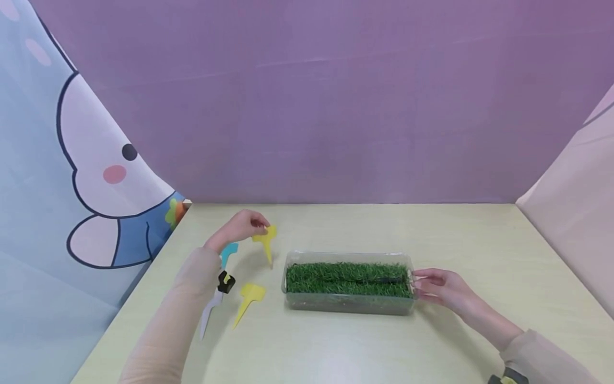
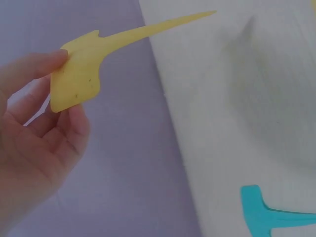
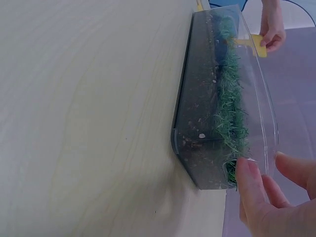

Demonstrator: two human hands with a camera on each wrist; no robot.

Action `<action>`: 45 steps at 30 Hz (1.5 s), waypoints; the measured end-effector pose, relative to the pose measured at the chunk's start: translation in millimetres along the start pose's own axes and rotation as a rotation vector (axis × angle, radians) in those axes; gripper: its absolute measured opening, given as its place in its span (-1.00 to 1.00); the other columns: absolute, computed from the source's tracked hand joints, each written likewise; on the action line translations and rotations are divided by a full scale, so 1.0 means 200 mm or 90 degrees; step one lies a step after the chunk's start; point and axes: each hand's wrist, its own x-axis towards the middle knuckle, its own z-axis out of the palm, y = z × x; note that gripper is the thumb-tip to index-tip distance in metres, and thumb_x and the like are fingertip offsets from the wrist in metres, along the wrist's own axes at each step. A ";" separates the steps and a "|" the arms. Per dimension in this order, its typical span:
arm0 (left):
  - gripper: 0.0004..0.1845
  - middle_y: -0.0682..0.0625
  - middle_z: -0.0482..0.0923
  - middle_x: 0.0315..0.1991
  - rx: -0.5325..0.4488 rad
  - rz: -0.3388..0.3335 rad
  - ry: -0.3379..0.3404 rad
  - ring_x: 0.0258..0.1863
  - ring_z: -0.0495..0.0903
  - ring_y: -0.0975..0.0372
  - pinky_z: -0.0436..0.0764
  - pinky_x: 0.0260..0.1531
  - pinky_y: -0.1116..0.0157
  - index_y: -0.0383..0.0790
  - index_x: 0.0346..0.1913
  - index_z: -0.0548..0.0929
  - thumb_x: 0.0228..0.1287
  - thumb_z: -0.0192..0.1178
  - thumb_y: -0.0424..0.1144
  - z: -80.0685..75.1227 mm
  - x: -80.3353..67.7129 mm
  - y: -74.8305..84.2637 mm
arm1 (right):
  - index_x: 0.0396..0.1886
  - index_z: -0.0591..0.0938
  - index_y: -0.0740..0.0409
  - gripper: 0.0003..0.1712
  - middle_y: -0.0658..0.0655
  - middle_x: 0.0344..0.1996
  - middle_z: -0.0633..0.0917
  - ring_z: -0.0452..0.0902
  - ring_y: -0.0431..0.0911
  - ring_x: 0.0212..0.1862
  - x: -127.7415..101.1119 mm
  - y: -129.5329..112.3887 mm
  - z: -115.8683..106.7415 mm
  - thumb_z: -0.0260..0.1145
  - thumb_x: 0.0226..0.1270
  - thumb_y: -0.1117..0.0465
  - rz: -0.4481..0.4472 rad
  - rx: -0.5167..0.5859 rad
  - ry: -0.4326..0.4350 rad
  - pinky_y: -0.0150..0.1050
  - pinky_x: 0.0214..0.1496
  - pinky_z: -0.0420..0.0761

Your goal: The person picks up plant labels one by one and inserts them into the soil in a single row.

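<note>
Advice: hold the yellow T-shaped plastic tag (image 2: 81, 71) by its broad head, stem free, and brace the clear rectangular plastic tray (image 1: 350, 304) gently | Your left hand (image 1: 242, 226) pinches the tag left of the tray, stem down, above the pale wood-grain table (image 1: 455, 234) | Your right hand (image 1: 451, 292) grips the tray's right end

The grass (image 1: 345, 271) lies open from above, but the clear box (image 1: 347, 305) blocks its sides.

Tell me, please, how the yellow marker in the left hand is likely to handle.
The yellow marker seems fairly stiff, as its spike juts out without drooping. It is probably light, since the left hand pinches only its flat head.
</note>
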 end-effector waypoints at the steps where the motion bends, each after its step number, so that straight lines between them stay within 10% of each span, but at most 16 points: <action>1: -0.79 -0.08 0.56 -0.31 0.005 0.005 0.008 -0.36 0.46 0.20 0.48 -0.38 0.32 -0.34 -0.17 0.60 0.12 0.16 -0.34 -0.01 0.00 0.01 | 0.11 0.22 0.60 -0.44 0.28 -0.15 0.57 0.56 -0.17 -0.20 0.00 0.00 0.00 0.14 0.19 0.35 0.000 -0.001 0.000 -0.26 -0.09 0.53; 16: -0.79 -0.03 0.55 -0.41 0.001 0.059 0.097 -0.38 0.46 0.18 0.47 -0.41 0.32 -0.28 -0.18 0.62 0.11 0.17 -0.31 -0.07 -0.04 0.31 | 0.10 0.23 0.60 -0.48 0.27 -0.15 0.58 0.56 -0.12 -0.18 0.00 0.00 0.01 0.12 0.22 0.38 0.007 0.000 0.002 -0.25 -0.10 0.53; 45: -0.84 0.04 0.53 -0.46 -0.036 0.207 0.019 -0.47 0.44 0.29 0.45 -0.50 0.43 -0.26 -0.22 0.63 0.10 0.18 -0.34 0.23 0.10 0.72 | 0.11 0.21 0.60 -0.44 0.29 -0.14 0.58 0.56 -0.16 -0.19 -0.01 0.00 0.00 0.14 0.20 0.36 0.001 0.004 -0.003 -0.25 -0.09 0.53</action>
